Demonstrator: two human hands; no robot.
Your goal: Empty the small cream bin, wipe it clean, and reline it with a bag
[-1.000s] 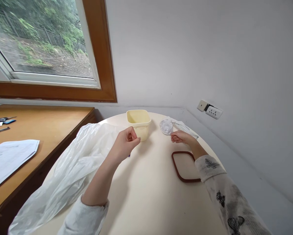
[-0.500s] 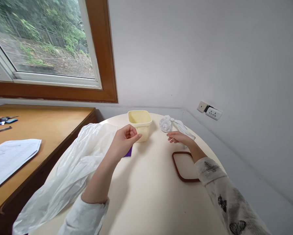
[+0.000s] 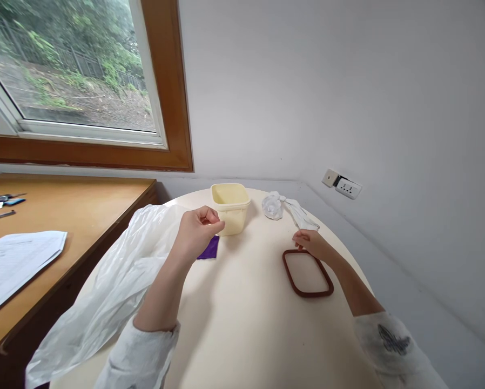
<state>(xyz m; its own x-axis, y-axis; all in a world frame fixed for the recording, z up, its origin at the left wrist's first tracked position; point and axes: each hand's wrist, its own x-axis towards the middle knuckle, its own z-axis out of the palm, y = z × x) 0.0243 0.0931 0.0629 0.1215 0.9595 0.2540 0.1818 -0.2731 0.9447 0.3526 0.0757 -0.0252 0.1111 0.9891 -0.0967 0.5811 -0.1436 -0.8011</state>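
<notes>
My left hand (image 3: 200,232) is held above the table just in front of a pale yellow plastic tub (image 3: 232,219). Its thumb and fingers are pinched together, and anything between them is too small to make out. Below and behind it, a piece of purple cloth (image 3: 209,248) is partly covered. At the right, my right hand (image 3: 312,244) hovers with loosely bent fingers at the far edge of a brown rounded-square frame (image 3: 311,294). That frame lies flat, and whether a fingertip touches it I cannot tell.
A knotted white plastic bag (image 3: 273,206) sits near the table's far edge. Crumpled white plastic sheeting (image 3: 116,286) drapes over the left side. On the wooden desk (image 3: 84,200) lie papers (image 3: 19,265) and small tools (image 3: 3,201). A wall socket (image 3: 348,188) is at right.
My right hand has drawn back from beside the knotted bag to the frame's far edge, its fingers now more bent. My left hand has shifted slightly left, uncovering more purple cloth.
</notes>
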